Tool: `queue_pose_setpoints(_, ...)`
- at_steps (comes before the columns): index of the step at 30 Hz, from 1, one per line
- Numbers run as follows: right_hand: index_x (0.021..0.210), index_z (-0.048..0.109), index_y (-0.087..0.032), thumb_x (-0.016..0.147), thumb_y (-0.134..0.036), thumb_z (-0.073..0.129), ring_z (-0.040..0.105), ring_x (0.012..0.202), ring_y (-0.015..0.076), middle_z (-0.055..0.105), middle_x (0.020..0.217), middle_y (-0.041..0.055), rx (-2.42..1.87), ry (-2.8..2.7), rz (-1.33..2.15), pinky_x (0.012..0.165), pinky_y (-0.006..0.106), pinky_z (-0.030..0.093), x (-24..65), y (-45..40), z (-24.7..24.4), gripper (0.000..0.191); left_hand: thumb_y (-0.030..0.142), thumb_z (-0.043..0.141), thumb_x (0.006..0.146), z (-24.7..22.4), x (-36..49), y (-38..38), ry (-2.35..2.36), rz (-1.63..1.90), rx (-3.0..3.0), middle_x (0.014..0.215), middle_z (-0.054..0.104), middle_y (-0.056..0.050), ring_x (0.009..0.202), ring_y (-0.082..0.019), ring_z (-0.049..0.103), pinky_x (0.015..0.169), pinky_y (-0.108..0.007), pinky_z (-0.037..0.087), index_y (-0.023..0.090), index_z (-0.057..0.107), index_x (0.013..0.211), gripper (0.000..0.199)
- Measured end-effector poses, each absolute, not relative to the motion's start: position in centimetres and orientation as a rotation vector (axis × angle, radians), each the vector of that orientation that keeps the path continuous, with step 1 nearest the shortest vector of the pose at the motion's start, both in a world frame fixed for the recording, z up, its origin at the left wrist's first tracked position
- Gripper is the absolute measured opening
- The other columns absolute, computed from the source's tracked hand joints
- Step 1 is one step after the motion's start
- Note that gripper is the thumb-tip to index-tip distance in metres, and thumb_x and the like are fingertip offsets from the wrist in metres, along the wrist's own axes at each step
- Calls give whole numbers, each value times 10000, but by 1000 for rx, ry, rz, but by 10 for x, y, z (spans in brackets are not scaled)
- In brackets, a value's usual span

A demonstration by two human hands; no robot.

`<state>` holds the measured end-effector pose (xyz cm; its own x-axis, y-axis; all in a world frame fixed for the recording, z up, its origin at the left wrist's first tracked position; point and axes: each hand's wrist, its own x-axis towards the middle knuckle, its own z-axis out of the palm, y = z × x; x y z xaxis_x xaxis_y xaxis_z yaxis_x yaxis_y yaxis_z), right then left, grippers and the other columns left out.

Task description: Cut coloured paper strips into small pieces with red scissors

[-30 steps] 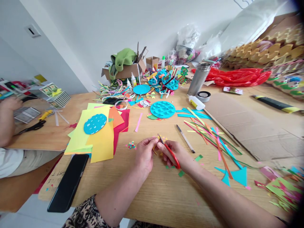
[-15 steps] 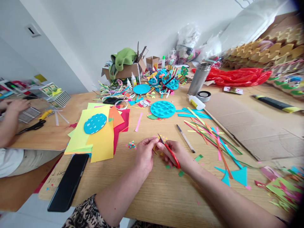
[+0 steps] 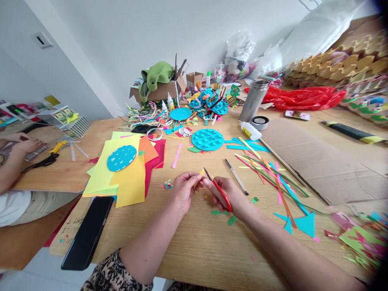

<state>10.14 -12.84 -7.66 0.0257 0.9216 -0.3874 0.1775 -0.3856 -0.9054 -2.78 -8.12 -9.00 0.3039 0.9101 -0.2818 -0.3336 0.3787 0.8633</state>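
Observation:
Red-handled scissors (image 3: 222,195) sit in my right hand (image 3: 226,192), their blades pointing up and left. My left hand (image 3: 184,190) pinches a small piece of yellow paper (image 3: 201,176), close beside the scissor blades. My right thumb is at the lower edge of that paper. Green paper scraps (image 3: 232,220) lie just below my right hand. A little heap of tiny coloured paper bits (image 3: 167,185) lies left of my left hand. Beyond my hands is a blue disc (image 3: 207,140) with raised flaps. A pen (image 3: 236,176) rests to the right.
Coloured paper sheets (image 3: 130,190) and a black phone (image 3: 87,232) lie at left. Paper strips (image 3: 277,178), a cardboard sheet (image 3: 315,161), a glue bottle (image 3: 251,131) and a steel flask (image 3: 255,101) are at right. A co-worker's hands (image 3: 26,145) are at far left.
The scissors have shifted slightly right and tilted, away from my left hand. More of the yellow paper shows between my hands. The co-worker's hands have moved a little.

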Motion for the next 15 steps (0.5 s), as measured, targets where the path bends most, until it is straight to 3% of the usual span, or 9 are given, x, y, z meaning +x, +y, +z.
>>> queue_pose_setpoints(7,627,465,-171,770,-615,547,470,341,61,523,451,-39,-1579,-1210,1534,348,164,302,105,-130,-69,474,268,753,611,-82,-51,-59,864,746,938,593,651,-36,526,-96,537,527,-221,353,126,666,662,174)
queue_pose_setpoints(15,665,463,-170,750,-608,572,501,383,60,556,512,-28,-1535,-1266,1617,374,161,332,104,-131,-64,459,237,762,569,-78,-59,-55,923,665,1033,505,588,10,451,-54,444,477,-210,278,140,659,624,152)
